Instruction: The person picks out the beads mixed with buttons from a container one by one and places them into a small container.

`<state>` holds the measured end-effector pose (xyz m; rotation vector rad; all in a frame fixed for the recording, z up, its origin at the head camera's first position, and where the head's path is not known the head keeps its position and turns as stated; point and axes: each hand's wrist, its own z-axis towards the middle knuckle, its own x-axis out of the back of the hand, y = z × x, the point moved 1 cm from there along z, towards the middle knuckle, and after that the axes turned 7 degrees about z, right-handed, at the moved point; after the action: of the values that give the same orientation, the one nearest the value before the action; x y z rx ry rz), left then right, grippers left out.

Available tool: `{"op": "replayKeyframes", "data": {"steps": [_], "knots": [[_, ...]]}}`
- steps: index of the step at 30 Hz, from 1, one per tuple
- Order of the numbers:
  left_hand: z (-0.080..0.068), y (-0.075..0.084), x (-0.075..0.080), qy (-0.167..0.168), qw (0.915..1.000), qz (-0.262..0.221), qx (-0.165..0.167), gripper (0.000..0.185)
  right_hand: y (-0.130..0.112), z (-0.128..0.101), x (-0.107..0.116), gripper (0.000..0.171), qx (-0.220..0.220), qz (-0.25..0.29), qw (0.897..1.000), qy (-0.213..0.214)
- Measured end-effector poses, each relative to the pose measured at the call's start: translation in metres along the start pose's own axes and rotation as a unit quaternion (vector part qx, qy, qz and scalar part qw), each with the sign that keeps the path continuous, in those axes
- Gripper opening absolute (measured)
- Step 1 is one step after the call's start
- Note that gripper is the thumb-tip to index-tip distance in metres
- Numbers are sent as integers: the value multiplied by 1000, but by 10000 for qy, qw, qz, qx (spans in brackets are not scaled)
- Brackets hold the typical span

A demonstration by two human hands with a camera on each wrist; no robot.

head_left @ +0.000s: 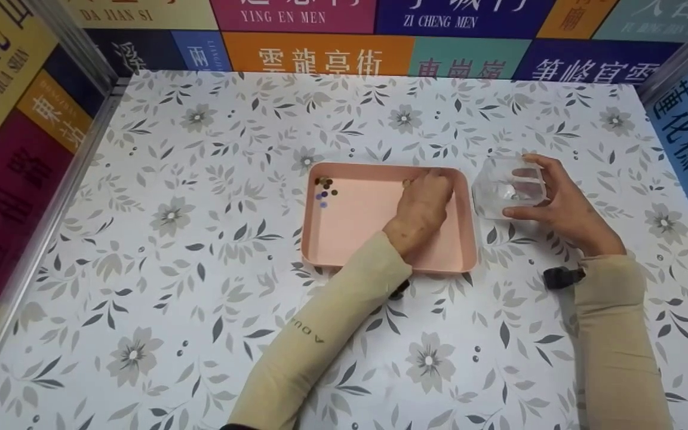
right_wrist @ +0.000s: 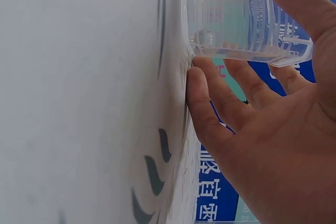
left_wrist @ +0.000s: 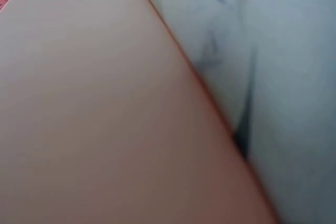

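Note:
A shallow pink tray [head_left: 356, 239] lies on the table. My left hand [head_left: 424, 209] reaches into its right half with fingers curled down near the far wall; the fingertips are hidden, so I cannot tell whether they pinch anything. A small tan piece [head_left: 406, 184] lies beside these fingers. Small round gold, dark and blue pieces [head_left: 325, 190] lie in the tray's far left corner. Just right of the tray, my right hand [head_left: 565, 206] grips a clear plastic container [head_left: 508, 188] between thumb and fingers. Something small and pale shows inside the container. The pink tray [left_wrist: 105, 103] fills much of the left wrist view, blurred.
The table [head_left: 200, 286] has a white cloth printed with grey flowers and leaves. Colourful panels with place names [head_left: 320, 57] stand along the back and both sides. A black strap piece [head_left: 562, 278] sticks out at the right sleeve.

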<state>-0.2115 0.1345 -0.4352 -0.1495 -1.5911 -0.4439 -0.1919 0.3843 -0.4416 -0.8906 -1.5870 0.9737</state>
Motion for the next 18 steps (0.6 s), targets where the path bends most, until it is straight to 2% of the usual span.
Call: {"op": "replayKeyframes", "data": {"steps": [12,18], "knots": [[-2,-2,1,14,9983,-556,-152,24,-1,-1,2,101,-56,-15,10000,5],[-3,-2,1,98,9989,-432,-135,23,1,-1,2,101,-41,-64,10000,1]]}}
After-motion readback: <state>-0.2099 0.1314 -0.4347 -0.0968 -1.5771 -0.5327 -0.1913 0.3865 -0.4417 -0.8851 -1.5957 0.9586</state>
